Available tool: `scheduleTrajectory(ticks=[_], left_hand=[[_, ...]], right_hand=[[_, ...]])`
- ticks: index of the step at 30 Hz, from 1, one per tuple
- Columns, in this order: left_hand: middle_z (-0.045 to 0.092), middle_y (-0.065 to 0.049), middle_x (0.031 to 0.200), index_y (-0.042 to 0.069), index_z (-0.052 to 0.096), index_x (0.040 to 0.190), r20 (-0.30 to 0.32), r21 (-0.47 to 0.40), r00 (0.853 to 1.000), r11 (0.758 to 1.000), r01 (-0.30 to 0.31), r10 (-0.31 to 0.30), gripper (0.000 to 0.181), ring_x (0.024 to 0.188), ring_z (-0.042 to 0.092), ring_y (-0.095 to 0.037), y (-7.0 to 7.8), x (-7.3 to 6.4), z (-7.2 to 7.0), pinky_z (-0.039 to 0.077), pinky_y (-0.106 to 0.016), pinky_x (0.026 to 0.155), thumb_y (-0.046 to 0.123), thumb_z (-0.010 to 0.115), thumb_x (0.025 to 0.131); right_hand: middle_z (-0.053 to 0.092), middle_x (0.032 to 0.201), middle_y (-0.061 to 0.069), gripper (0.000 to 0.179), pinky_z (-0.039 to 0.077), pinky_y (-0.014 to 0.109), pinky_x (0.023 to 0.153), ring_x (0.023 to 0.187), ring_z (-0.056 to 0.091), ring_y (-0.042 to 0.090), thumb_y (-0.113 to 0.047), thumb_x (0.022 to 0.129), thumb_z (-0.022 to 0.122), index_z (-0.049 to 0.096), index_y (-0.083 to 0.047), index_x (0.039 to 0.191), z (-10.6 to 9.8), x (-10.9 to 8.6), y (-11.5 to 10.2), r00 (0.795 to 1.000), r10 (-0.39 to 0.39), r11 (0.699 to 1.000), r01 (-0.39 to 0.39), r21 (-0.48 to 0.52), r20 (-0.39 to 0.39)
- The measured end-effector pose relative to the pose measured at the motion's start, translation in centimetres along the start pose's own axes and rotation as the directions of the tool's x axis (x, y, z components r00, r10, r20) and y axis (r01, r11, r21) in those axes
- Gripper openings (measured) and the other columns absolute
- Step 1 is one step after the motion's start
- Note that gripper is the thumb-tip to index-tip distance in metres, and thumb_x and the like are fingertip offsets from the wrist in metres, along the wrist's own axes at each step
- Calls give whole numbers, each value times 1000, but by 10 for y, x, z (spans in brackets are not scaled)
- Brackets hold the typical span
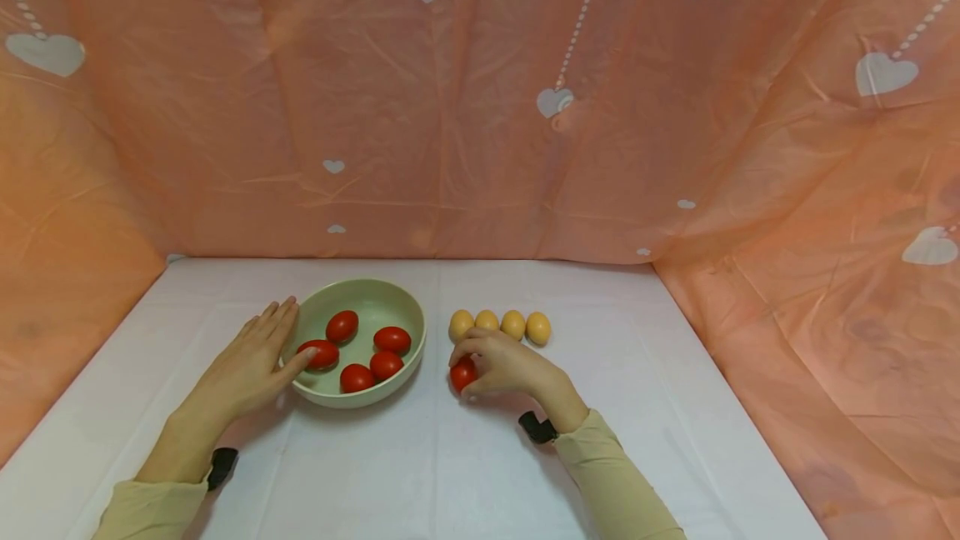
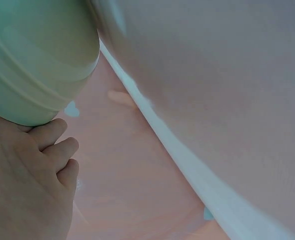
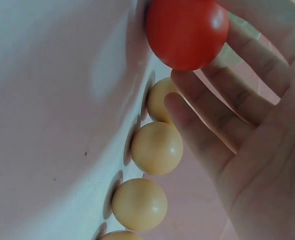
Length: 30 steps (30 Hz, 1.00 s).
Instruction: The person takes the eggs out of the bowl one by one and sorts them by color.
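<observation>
A pale green bowl point(image 1: 360, 399) with several red tomatoes point(image 1: 342, 326) inside stands left of the middle. My left hand point(image 1: 247, 361) holds its left side, fingers along the outer wall and thumb over the rim, close to one tomato. Seen from the left wrist, the fingers point(image 2: 62, 152) lie against the outside of the bowl point(image 2: 42, 65). To the right of the bowl, my right hand point(image 1: 510, 363) grips another red tomato point(image 1: 462, 377) between thumb and fingertips, low at the tabletop. The right wrist view shows this tomato point(image 3: 187, 32) at the fingertips.
Just behind my right hand, several yellow eggs point(image 1: 538, 328) sit in a row on the white tablecloth point(image 1: 360, 473). Orange sheeting point(image 1: 450, 148) with white hearts encloses the table at the back and both sides.
</observation>
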<state>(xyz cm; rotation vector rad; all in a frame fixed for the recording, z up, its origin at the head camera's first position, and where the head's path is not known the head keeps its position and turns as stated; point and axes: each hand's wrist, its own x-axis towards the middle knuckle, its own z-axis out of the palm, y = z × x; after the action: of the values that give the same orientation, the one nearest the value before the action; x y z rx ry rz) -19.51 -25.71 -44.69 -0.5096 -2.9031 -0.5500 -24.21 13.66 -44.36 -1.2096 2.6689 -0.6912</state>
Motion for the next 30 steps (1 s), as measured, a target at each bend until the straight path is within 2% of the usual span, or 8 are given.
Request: scheduleTrajectory(ticks=[11, 21, 30], left_hand=[[24, -33, 165, -14, 26, 157, -3, -2, 1000, 1000, -2, 2, 86, 151, 22, -54, -1, 0, 0, 18, -64, 125, 45, 59, 104], [25, -33, 165, -14, 27, 157, -8, -1, 1000, 1000, -11, 11, 86, 151, 23, -54, -1, 0, 1, 18, -64, 125, 45, 59, 104], [26, -33, 165, -15, 28, 156, -14, 1, 1000, 1000, -13, 13, 85, 151, 23, -54, -2, 0, 2, 19, -64, 124, 44, 60, 103]], right_hand=[[64, 113, -7, 40, 52, 24, 94, 103, 59, 9, -19, 74, 95, 76, -19, 109, -1, 1, -2, 1000, 13, 1000, -13, -18, 5], [65, 117, -5, 38, 51, 27, 99, 110, 60, 14, -19, 77, 93, 76, -18, 111, -1, 1, -3, 1000, 13, 1000, -13, -21, 0], [65, 123, -1, 32, 50, 32, 104, 117, 58, 16, -18, 84, 87, 75, -14, 114, -4, 0, -5, 1000, 3, 1000, -2, 22, -30]])
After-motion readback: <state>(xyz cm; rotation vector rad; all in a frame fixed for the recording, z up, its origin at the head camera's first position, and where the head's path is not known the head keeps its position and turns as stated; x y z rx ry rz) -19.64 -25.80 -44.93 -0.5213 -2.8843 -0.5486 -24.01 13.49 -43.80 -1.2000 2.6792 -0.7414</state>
